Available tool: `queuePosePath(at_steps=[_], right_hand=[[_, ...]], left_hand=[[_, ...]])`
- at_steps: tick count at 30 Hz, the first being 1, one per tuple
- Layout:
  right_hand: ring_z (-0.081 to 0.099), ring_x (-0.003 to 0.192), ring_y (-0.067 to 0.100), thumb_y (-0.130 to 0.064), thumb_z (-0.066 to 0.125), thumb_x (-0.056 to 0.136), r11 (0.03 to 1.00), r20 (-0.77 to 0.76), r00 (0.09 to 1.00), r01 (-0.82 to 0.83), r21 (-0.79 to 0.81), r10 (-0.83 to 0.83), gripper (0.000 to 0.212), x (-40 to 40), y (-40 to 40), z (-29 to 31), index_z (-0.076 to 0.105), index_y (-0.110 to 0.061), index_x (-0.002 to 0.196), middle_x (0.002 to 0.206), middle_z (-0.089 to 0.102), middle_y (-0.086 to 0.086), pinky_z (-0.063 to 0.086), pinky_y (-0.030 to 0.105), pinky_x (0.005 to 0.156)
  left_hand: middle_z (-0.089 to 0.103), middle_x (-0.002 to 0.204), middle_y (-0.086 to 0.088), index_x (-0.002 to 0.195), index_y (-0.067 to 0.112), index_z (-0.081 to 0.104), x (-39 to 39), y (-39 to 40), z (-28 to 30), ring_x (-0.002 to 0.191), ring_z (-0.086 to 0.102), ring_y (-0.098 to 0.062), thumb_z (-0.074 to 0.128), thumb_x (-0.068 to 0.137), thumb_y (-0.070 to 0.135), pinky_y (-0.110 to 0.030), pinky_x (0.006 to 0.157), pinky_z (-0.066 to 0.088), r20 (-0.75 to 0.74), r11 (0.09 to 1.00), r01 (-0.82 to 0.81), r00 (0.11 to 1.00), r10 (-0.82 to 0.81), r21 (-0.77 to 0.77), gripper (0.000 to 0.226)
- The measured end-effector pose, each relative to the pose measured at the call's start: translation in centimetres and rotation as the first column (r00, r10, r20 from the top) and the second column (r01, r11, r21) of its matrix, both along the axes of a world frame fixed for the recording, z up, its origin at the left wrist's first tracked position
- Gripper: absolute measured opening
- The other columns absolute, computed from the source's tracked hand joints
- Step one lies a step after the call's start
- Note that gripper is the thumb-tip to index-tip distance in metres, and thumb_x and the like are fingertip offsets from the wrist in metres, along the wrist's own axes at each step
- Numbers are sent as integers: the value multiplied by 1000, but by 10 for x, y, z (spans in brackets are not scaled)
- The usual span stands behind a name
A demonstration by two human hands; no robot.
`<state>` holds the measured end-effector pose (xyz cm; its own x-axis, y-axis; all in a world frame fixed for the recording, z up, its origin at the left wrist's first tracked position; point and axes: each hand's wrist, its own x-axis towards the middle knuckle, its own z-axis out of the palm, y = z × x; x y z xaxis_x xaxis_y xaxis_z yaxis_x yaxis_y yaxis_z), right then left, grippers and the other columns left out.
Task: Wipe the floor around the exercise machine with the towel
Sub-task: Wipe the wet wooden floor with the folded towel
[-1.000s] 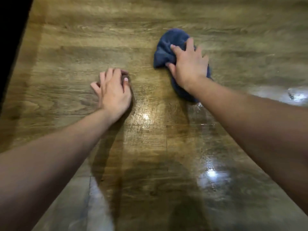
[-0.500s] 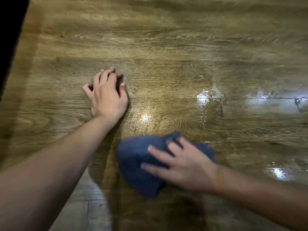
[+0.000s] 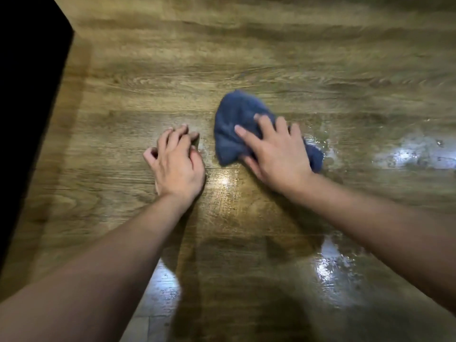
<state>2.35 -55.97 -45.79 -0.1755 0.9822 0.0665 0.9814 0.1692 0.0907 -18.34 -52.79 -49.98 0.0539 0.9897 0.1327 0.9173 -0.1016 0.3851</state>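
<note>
Head view, looking down at a glossy brown wood-grain plank floor (image 3: 271,58). The right hand (image 3: 276,154) lay palm down on a crumpled dark blue cloth towel (image 3: 237,124), its fingers (image 3: 249,137) spread flat across the fabric and pressing it to the boards rather than pinching it. The towel sat at mid-scene, just right of the left hand (image 3: 176,164) and apart from it, with its bunched end pointing far and a small tail showing past the right wrist. The left hand rested on the bare floor as a prop, its fingers loosely curled and close together, holding nothing. Wet, shiny patches (image 3: 407,154) lay to the right of the towel and nearer the camera (their streaks suggested water spread by wiping). A flat black shape (image 3: 27,107) filled the far-left edge; whether it belonged to the exercise machine could not be told.

The step in hand was judged to be a wiping stroke in mid-task, with dull, drier-looking boards remaining far and left of the towel. The next move would call for steady downward pressure, the palm kept over the cloth so it did not roll up, and a sweep carried toward the unwiped boards near the black shape.
</note>
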Motion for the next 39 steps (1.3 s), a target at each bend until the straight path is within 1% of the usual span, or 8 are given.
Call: queuePosePath(at_steps=[5,10,15,18,22,28,34,39], right_hand=[[61,94,40,-47,70,82,927,-58,934,-358,-116,353,60,-24,-113,0,59,-29,138,136,59,18,48,50,79],[62,89,35,-54,73,78,839,-102,847,-531,-123,521,64,-7,-85,-1,62,-30,135,130,64,16,52,49,73],[54,100,36,-58,49,89,934,-9,936,-352,-61,352,61,-10,-19,-7,51,-32,144,137,55,16,44,47,78],[47,115,40,-57,44,92,1000,-15,1000,-12,6,13,59,-17,48,-11,43,-35,147,142,44,15,41,52,86],[40,125,38,-54,51,94,944,-58,943,328,-24,-329,53,-39,101,-18,43,-37,144,148,37,11,36,58,96],[49,113,37,-51,62,88,995,-35,995,99,26,-98,60,-68,7,-8,48,-33,144,142,47,13,41,51,89],[54,92,35,-31,52,93,958,-160,946,-286,-10,281,46,-114,-160,-17,55,-26,138,135,56,17,44,51,84],[57,93,32,-53,60,84,929,-176,917,-368,-36,357,59,-96,-120,-14,56,-32,139,134,60,12,49,46,77]], left_hand=[[58,138,14,114,32,69,-3,1,0,136,38,-11,37,83,28,-35,101,17,120,999,-38,992,37,6,45],[61,134,15,109,30,73,-3,3,3,135,41,-9,39,84,29,-33,102,17,217,998,-68,974,66,2,43],[64,130,13,119,27,69,-4,5,6,132,46,-8,38,88,37,-32,104,21,357,993,-118,926,119,-24,46],[64,130,5,124,27,66,-4,4,7,133,44,-9,37,87,49,-28,102,19,363,994,-109,925,113,-32,52],[64,126,12,124,28,61,-3,5,7,125,49,-9,40,87,56,-28,101,21,355,992,-124,926,126,-27,51],[62,124,13,123,30,59,-10,9,16,123,49,-14,40,86,59,-32,109,23,477,987,-125,864,159,-103,51],[52,144,6,122,27,62,-68,10,-2,136,38,-18,43,88,35,-42,103,18,26,986,-161,987,160,51,39],[51,145,4,119,25,63,-66,12,-6,139,35,-20,42,84,33,-48,103,21,-67,989,-147,987,149,29,42]])
